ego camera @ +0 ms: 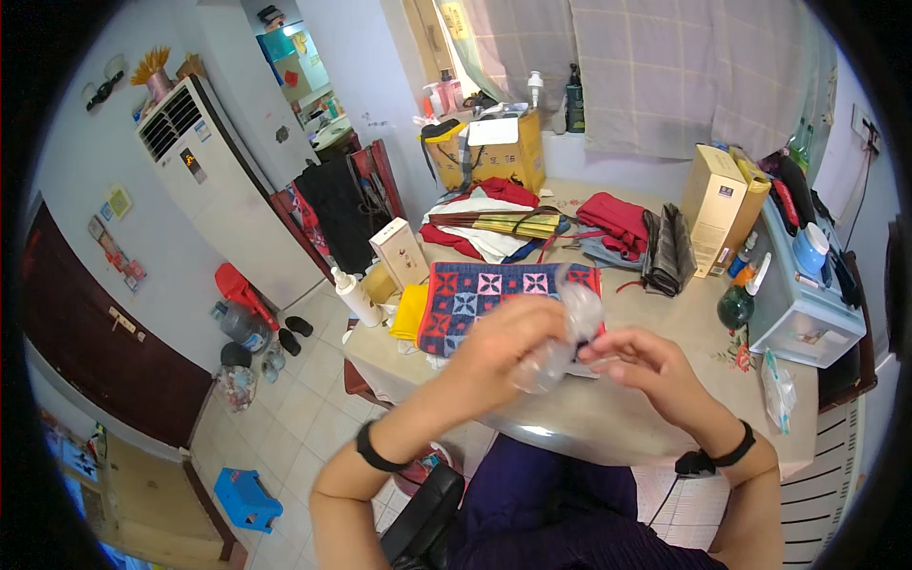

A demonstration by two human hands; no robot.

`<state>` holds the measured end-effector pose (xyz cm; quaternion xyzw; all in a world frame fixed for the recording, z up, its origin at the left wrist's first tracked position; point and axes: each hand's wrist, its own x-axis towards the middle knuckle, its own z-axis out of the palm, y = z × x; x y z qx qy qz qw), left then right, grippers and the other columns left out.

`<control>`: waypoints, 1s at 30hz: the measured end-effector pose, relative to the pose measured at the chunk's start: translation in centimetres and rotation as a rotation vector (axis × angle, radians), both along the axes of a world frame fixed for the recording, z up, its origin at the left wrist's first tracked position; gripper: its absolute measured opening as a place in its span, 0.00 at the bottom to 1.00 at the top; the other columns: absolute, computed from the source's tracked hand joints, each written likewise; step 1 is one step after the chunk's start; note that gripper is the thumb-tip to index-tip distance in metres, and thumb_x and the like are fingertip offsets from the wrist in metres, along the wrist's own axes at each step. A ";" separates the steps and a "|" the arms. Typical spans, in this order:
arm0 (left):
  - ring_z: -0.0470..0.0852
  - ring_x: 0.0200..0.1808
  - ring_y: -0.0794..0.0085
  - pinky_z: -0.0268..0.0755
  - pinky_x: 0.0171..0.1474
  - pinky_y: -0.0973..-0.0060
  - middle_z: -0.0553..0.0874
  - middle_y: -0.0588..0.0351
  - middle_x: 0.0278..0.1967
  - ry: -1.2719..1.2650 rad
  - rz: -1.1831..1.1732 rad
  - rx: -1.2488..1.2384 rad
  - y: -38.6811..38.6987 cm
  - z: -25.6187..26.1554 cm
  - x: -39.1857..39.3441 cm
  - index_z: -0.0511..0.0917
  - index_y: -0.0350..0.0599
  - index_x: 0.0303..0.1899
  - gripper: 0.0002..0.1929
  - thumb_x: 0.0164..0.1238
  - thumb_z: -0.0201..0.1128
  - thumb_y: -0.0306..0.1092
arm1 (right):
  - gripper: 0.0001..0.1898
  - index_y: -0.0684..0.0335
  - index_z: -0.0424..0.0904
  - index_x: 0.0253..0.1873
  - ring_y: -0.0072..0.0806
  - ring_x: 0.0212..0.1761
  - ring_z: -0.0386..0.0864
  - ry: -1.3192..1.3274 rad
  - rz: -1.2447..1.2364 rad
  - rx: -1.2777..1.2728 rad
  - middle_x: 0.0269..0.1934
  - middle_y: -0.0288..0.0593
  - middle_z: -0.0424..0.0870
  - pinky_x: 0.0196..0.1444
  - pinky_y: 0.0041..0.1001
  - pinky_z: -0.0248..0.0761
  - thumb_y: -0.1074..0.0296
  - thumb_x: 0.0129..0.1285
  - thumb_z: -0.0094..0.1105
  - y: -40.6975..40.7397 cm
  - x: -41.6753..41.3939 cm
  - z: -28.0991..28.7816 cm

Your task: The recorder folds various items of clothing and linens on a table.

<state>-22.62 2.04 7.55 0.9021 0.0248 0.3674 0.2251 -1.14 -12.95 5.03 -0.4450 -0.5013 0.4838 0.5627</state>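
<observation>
My left hand [509,342] grips a crumpled clear plastic piece [584,313], possibly a bag or film, blurred by motion. Part of it hangs below the fingers and part sticks up above them. At its right side is my right hand [641,363], fingers bent and fingertips close to the plastic. Whether they pinch its edge is not clear. Both hands are over the near edge of the table, in front of a folded patterned towel [463,303] in navy, red and pink. My left forearm and hand hide part of that towel.
Left of the towel are a yellow cloth [410,313], a white pump bottle [356,296] and a pale box [400,253]. Folded clothes [613,221] and a hand fan [499,222] lie behind. A green spray bottle [737,306] and blue drawer unit [805,313] stand right.
</observation>
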 end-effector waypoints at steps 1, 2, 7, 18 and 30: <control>0.84 0.56 0.49 0.78 0.59 0.60 0.85 0.47 0.51 -0.017 0.039 0.106 1.3 1.4 -0.2 0.81 0.42 0.48 0.15 0.58 0.68 0.22 | 0.10 0.67 0.80 0.57 0.24 0.56 0.82 -0.066 -0.004 -0.006 0.51 0.42 0.86 0.62 0.27 0.74 0.72 0.74 0.62 -0.7 0.6 -0.1; 0.85 0.56 0.50 0.79 0.58 0.60 0.86 0.48 0.51 -0.038 0.050 0.107 3.2 3.0 -0.3 0.84 0.44 0.47 0.16 0.56 0.69 0.21 | 0.10 0.67 0.81 0.55 0.24 0.54 0.83 -0.042 -0.017 -0.057 0.50 0.42 0.87 0.61 0.27 0.75 0.71 0.74 0.62 -1.3 1.1 -1.0; 0.85 0.49 0.73 0.78 0.48 0.75 0.90 0.57 0.46 -0.186 0.416 0.290 14.9 16.3 0.0 0.90 0.42 0.48 0.14 0.68 0.59 0.20 | 0.09 0.67 0.85 0.49 0.28 0.41 0.88 -0.092 -0.098 -0.349 0.39 0.43 0.90 0.48 0.28 0.80 0.68 0.72 0.67 -5.7 1.9 -8.3; 0.91 0.38 0.53 0.81 0.45 0.63 0.91 0.41 0.37 -0.159 0.872 0.093 45.1 8.9 11.7 0.91 0.41 0.47 0.14 0.63 0.61 0.27 | 0.06 0.63 0.86 0.40 0.40 0.31 0.86 -0.641 -0.497 -0.266 0.32 0.47 0.87 0.37 0.35 0.78 0.67 0.68 0.67 -4.5 1.8 -16.6; 0.86 0.58 0.47 0.69 0.66 0.49 0.90 0.40 0.52 0.316 1.018 -0.019 53.3 1.9 20.2 0.87 0.37 0.55 0.36 0.66 0.59 0.65 | 0.05 0.58 0.83 0.46 0.49 0.36 0.84 -0.797 -0.418 -0.348 0.36 0.51 0.85 0.40 0.41 0.77 0.68 0.69 0.66 -3.1 2.5 -15.7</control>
